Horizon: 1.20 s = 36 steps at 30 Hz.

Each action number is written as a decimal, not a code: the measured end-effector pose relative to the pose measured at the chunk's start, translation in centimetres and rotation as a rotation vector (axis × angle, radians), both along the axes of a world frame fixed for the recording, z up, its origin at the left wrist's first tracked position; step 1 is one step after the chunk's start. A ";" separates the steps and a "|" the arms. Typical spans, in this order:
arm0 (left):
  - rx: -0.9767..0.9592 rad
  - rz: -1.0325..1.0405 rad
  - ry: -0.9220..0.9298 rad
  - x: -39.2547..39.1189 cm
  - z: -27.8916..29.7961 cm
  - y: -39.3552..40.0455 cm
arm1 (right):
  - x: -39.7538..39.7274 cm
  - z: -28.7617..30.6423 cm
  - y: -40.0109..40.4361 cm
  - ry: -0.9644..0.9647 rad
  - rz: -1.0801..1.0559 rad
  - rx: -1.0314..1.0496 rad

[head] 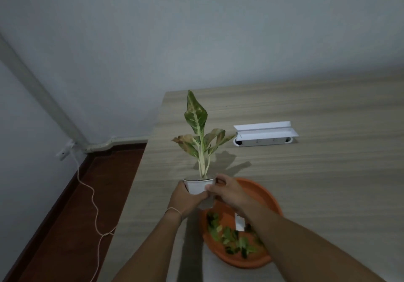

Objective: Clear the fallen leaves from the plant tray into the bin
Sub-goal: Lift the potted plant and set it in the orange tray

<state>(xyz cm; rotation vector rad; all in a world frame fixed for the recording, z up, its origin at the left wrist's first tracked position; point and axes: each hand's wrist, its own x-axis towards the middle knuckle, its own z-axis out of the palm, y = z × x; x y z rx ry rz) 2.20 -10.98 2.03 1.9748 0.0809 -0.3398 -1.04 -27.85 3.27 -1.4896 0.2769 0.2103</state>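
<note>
The left hand (185, 201) is wrapped around the left side and underside of a small white pot (197, 186), fingers curled against its wall. The right hand (227, 191) grips the pot's right side, thumb on the front wall and fingers at the rim. Both hands hold the pot upright, above the far left part of the tray; whether its base touches anything cannot be told, since the hands cover it.

The pot carries a plant (200, 137) with variegated green and cream leaves. One tall leaf stands upright. The lower leaves spread left and right, with browned tips.

The orange plant tray (265, 196) is a round, shallow dish. It rests on the worktop (317, 172) near the worktop's near edge, toward its left side. The right forearm crosses over the tray.

Fallen leaves (229, 237), green and in small pieces, lie scattered across the near half of the tray floor. A small white item (239, 223), possibly a tag, sits among them beside the right forearm; the dim light prevents identification.

A white cable box (265, 136) with a raised lid is set into the worktop, well beyond the tray.

A white cord (94, 203) runs along the dark red floor (72, 216), left of the worktop's left edge.
</note>
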 end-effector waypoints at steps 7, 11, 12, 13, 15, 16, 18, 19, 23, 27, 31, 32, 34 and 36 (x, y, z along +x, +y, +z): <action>0.057 -0.267 -0.143 -0.8 -0.7 -6.5 | -1.9 -2.0 -7.0 -0.023 0.013 -0.110; 0.092 -0.346 -0.172 -0.8 -2.7 -8.1 | -2.7 -4.9 -8.7 -0.033 -0.038 -0.174; 0.095 -0.340 -0.175 -1.0 -3.3 -8.2 | -3.0 -5.3 -9.0 -0.039 -0.044 -0.190; 0.101 -0.335 -0.191 -1.1 -3.7 -8.3 | -3.3 -5.8 -9.1 -0.043 -0.049 -0.198; 0.104 -0.353 -0.239 -1.6 -3.7 -8.8 | -3.8 -6.5 -9.0 -0.057 -0.061 -0.214; 0.112 -0.365 -0.266 -1.8 -3.6 -9.1 | -3.9 -6.8 -9.0 -0.064 -0.067 -0.224; 0.130 -0.391 -0.285 -2.3 -3.4 -9.9 | -4.0 -7.4 -8.9 -0.079 -0.073 -0.236; 0.136 -0.382 -0.292 -2.3 -3.7 -9.9 | -4.1 -7.6 -8.9 -0.083 -0.078 -0.235; 0.180 -0.388 -0.271 -1.3 -7.8 -9.4 | -4.3 -8.4 -9.0 -0.065 -0.076 -0.215; 0.145 -0.382 -0.272 2.0 -18.1 -7.4 | -4.6 -9.0 -9.0 -0.070 -0.092 -0.242; 0.148 -0.421 -0.183 -2.0 -7.8 -9.6 | -4.6 -9.0 -8.9 -0.096 -0.088 -0.254; 0.189 -0.455 -0.199 -2.1 -7.8 -9.1 | -4.6 -9.1 -8.9 -0.105 -0.084 -0.281; 0.203 -0.424 -0.152 -2.1 -8.1 -8.3 | -4.9 -9.1 -9.0 -0.098 -0.055 -0.351; 0.177 -0.332 -0.122 -2.0 -7.6 -6.4 | -5.7 -9.1 -9.1 -0.070 -0.035 -0.399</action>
